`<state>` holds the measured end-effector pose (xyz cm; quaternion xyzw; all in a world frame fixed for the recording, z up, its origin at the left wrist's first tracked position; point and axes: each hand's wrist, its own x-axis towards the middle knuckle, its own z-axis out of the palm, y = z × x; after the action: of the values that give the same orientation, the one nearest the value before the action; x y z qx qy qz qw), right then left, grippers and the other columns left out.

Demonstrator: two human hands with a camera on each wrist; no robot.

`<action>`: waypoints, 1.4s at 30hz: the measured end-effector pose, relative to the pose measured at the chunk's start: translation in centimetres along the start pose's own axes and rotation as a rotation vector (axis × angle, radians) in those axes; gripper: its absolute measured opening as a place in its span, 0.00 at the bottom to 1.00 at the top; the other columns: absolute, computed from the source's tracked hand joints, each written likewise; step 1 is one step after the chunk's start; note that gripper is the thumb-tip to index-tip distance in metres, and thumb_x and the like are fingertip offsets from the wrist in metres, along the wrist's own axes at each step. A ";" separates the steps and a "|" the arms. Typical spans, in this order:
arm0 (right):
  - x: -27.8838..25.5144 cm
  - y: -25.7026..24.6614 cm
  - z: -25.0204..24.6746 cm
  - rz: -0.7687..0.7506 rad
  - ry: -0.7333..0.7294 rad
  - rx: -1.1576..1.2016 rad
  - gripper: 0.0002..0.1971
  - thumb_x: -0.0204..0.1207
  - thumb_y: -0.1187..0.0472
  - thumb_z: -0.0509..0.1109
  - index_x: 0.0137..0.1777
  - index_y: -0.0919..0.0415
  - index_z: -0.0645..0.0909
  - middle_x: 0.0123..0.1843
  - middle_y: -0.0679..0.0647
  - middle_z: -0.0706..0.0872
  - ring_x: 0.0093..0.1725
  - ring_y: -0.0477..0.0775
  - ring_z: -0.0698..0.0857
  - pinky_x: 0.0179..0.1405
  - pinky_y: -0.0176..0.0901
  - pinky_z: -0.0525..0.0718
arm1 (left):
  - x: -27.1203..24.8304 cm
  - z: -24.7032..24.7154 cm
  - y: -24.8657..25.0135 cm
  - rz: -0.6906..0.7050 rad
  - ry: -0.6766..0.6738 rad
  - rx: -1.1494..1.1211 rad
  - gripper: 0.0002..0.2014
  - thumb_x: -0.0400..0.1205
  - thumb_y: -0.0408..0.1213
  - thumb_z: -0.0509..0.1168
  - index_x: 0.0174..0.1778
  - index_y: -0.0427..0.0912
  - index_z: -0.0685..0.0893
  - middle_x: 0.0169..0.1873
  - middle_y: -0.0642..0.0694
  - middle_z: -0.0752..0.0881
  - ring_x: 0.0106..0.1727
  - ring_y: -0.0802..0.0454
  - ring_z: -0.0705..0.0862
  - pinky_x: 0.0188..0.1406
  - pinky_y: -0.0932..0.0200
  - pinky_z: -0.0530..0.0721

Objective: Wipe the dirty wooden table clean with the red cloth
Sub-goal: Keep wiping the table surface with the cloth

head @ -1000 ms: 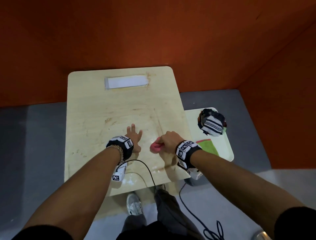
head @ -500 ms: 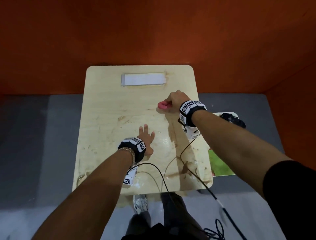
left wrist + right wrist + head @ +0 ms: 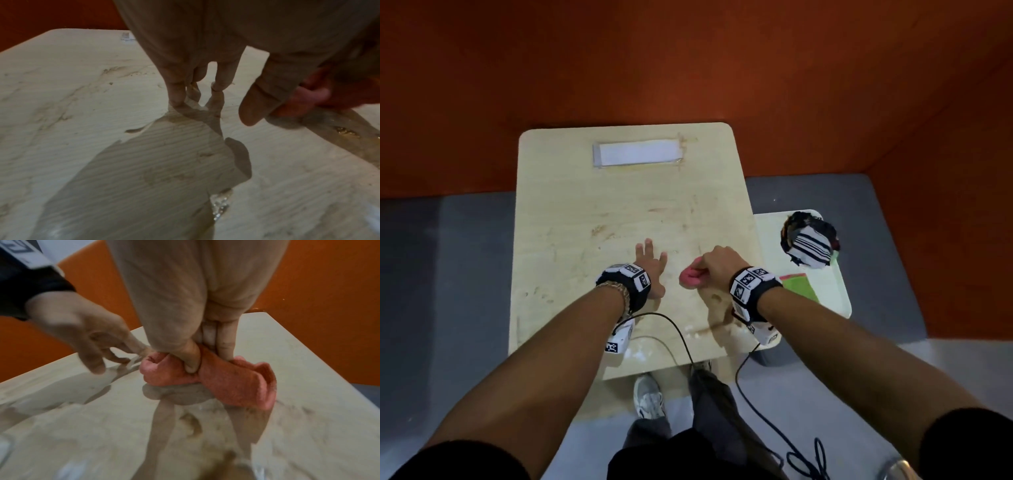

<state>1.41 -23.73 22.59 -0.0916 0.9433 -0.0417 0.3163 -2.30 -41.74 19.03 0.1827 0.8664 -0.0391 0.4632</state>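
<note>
The pale wooden table [image 3: 592, 205] carries brown smears and wet streaks, thickest near its front right part. My right hand [image 3: 717, 265] grips the rolled red cloth [image 3: 690, 275] and presses it on the tabletop right of the middle; the right wrist view shows thumb and fingers wrapped round the red cloth [image 3: 224, 382]. My left hand [image 3: 650, 263] lies flat on the table just left of the cloth, fingers spread; in the left wrist view its fingertips [image 3: 175, 99] touch the wood and the red cloth [image 3: 306, 99] shows at the right.
A white paper strip [image 3: 637, 153] lies at the table's far edge. A white tray [image 3: 839, 301] to the right holds a bundle of striped cloths [image 3: 810, 246] and a green cloth [image 3: 799, 287]. Orange walls close the back and right. A black cable [image 3: 678, 332] trails off the front edge.
My right hand has drawn the red cloth from the far right part of the table back toward me, beside the left hand. The left hand stays planted.
</note>
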 end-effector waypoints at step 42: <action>-1.6 -0.9 -1.5 -0.020 -0.095 0.045 0.14 0.74 0.49 0.70 0.46 0.58 0.91 0.41 0.60 0.91 0.38 0.62 0.85 0.42 0.45 0.85 | -2.8 -0.2 -2.3 0.018 0.045 -0.027 0.43 0.82 0.43 0.64 0.85 0.38 0.43 0.83 0.37 0.36 0.85 0.36 0.40 0.81 0.43 0.61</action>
<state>1.92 -24.30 24.85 -0.0957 0.9252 -0.0615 0.3621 -1.85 -44.60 21.25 0.1850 0.8753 -0.0192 0.4465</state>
